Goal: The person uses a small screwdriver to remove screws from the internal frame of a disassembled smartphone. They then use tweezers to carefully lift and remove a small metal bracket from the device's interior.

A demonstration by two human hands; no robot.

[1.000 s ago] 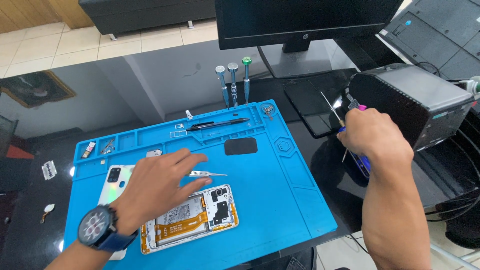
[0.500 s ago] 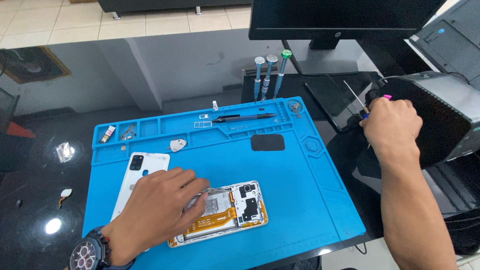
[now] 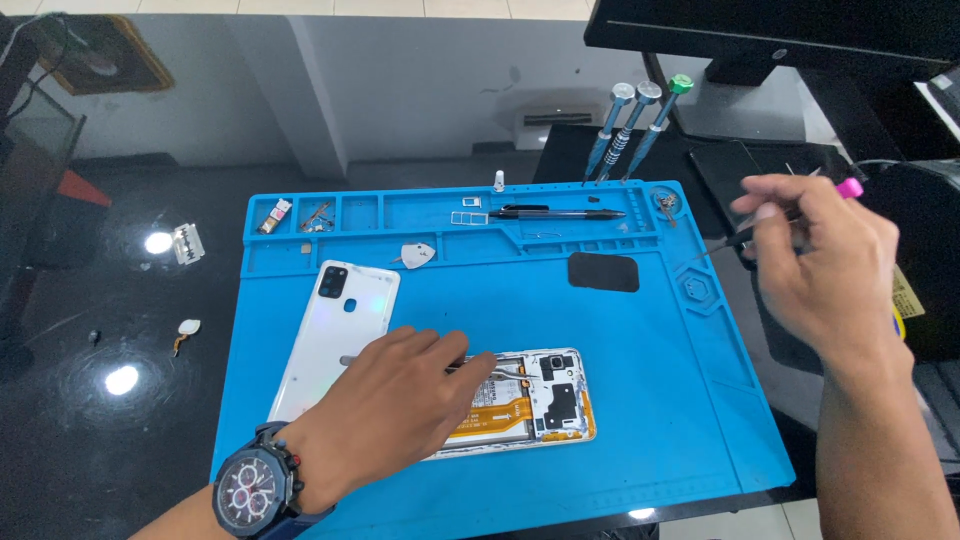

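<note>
An opened phone (image 3: 560, 395), its orange and white insides exposed, lies on a blue repair mat (image 3: 650, 420). My left hand (image 3: 400, 410), with a wristwatch (image 3: 255, 490) on it, lies over the phone's left half and holds thin metal tweezers (image 3: 495, 371) against it. The phone's white back cover (image 3: 335, 330) rests just to the left. My right hand (image 3: 825, 265) hovers past the mat's right edge. It is closed on a slim screwdriver with a pink cap (image 3: 849, 187), whose tip points toward the mat.
Three screwdrivers (image 3: 630, 125) stand upright at the mat's back edge, with a black pen (image 3: 555, 212) lying nearby. On the mat are a black pad (image 3: 603, 271) and a white pick (image 3: 418, 255). A monitor stand (image 3: 745, 70) is behind, and a black box (image 3: 925, 260) is at right.
My right hand has come away from the black box toward the mat, still holding the screwdriver. My left hand has stayed on the phone. The view has shifted closer.
</note>
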